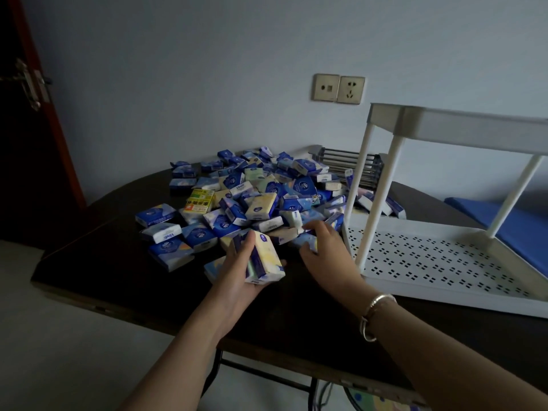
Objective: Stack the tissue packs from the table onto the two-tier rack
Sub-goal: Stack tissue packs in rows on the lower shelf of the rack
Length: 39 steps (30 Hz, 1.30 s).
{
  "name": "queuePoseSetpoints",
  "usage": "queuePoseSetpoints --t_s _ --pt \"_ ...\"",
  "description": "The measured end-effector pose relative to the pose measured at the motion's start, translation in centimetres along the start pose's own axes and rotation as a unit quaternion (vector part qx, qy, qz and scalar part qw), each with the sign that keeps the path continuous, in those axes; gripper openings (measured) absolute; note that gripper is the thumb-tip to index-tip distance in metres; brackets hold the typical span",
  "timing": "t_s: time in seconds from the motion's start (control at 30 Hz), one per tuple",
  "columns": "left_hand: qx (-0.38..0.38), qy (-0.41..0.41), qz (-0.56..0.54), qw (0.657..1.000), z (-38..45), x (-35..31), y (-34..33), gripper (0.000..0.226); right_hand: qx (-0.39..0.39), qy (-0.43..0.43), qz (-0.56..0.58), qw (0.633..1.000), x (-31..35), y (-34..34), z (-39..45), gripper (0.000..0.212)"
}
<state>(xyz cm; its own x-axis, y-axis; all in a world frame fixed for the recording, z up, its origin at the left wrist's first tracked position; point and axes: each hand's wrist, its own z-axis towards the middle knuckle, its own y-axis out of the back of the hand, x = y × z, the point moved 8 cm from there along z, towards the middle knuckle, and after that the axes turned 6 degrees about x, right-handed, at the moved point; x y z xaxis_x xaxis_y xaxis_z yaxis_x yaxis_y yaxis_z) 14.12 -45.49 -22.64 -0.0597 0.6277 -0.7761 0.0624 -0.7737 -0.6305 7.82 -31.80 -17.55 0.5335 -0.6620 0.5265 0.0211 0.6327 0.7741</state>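
We hold a small bundle of tissue packs (264, 262) in our left hand (240, 274) — fingers curled under it, thumb pressed on its near side, the bundle's long axis running away from us toward the pile. It looks like two or three packs; we cannot separate them for certain. Our right hand (323, 247) reaches into the near edge of the heap of tissue packs (252, 197), fingers bent over a pale-blue pack (308, 242), seemingly gripping it. The two-tier rack (444, 262) stands just to the right of that hand, so the right hand is the nearer one for loading. We count one rack with two tiers, neither showing a stacked pack — the heap on the table (103, 262) holds several dozen packs, too many to count exactly.
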Motion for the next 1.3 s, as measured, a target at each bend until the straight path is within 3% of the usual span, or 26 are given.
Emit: queuePoseSetpoints --t_s 0.13,0.33,0.43,0.5,0.57,0.63,0.7,0.77,0.9,0.97,1.1,1.23,1.3 --pt "-0.008 -0.051 0.077 0.996 0.0 -0.4 -0.3 0.018 0.037 -0.050 -0.152 0.986 -1.6 -1.9 0.8 0.050" --pt "-0.032 -0.078 0.108 0.991 -0.3 -0.7 0.1 0.021 0.014 -0.047 -0.215 0.975 0.1 -2.9 -0.9 0.040" --pt "-0.040 -0.083 0.157 0.983 -1.0 -1.0 -0.2 0.029 0.001 -0.058 -0.099 0.993 -0.1 -1.2 -2.4 0.038" --pt "-0.029 -0.074 0.220 0.972 -1.4 -0.8 -1.1 0.034 -0.009 -0.099 0.042 0.994 -0.9 0.1 -3.8 0.035" --pt "-0.044 -0.062 0.287 0.955 -1.8 -0.6 -2.3 0.022 0.001 -0.117 0.197 0.973 -1.2 0.3 -5.4 0.029" --pt "-0.045 -0.093 0.357 0.928 -2.6 -0.8 -4.5 0.012 0.004 -0.098 0.283 0.954 -0.5 0.5 -6.9 0.022" --pt "-0.039 -0.140 0.404 0.903 -2.8 -1.1 -6.4 0.012 0.005 -0.077 0.338 0.938 0.4 1.4 -8.1 0.020" --pt "-0.019 -0.137 0.426 0.894 -2.4 -0.8 -8.3 0.020 0.029 -0.084 0.410 0.908 1.1 2.6 -9.1 0.022" --pt "0.083 -0.032 0.296 0.951 -2.4 0.6 -13.1 0.081 0.049 -0.097 0.416 0.903 0.8 6.5 -10.4 0.038" --pt "0.134 0.005 0.245 0.960 -2.9 1.5 -14.6 0.069 0.041 -0.111 0.402 0.908 -0.1 7.9 -10.9 0.045" --pt "0.206 0.048 0.254 0.944 -2.9 4.4 -17.6 0.051 0.017 -0.159 0.395 0.905 -2.8 9.6 -11.4 0.045" --pt "0.112 0.029 0.309 0.944 -0.5 5.4 -16.7 0.048 0.004 -0.196 0.427 0.883 -6.1 10.5 -11.7 0.041" --pt "0.073 -0.031 0.363 0.928 0.1 5.0 -15.7 0.024 -0.010 -0.202 0.442 0.874 -7.8 11.1 -11.5 0.040"
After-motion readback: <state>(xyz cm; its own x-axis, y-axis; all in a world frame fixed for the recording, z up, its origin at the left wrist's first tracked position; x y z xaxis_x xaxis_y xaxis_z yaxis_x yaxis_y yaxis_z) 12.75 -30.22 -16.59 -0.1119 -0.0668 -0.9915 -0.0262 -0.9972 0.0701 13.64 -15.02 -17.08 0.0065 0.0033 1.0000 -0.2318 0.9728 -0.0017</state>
